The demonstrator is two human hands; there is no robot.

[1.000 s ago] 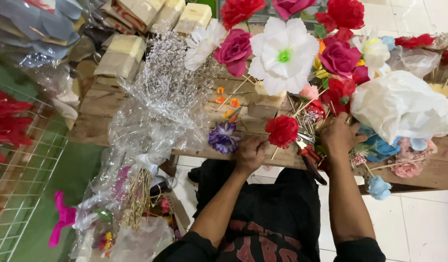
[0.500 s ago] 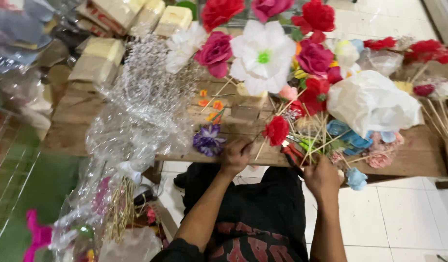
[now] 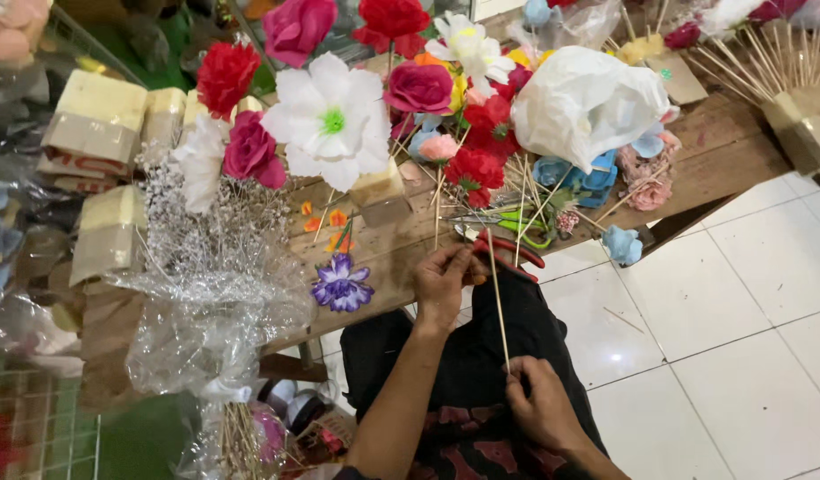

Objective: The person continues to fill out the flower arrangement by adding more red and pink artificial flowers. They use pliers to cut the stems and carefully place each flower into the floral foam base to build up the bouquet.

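Two hands on one thin wooden stick (image 3: 498, 302), held over my lap at the table (image 3: 730, 147) edge.
My left hand (image 3: 444, 283) is closed around the stick's upper part beside the red-handled pliers (image 3: 508, 251); my right hand (image 3: 541, 409) pinches its lower end near my knees. A purple paper flower (image 3: 341, 283) lies on the table just left of my left hand; a white plastic bag (image 3: 592, 102) sits farther back.

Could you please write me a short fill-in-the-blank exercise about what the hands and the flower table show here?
1. The left hand and right hand hold a thin wooden ____ between them.
2. The small purple paper flower lies on the wooden ____.
3. The large paper flower with a green centre has ____ petals.

Missing words: stick; table; white
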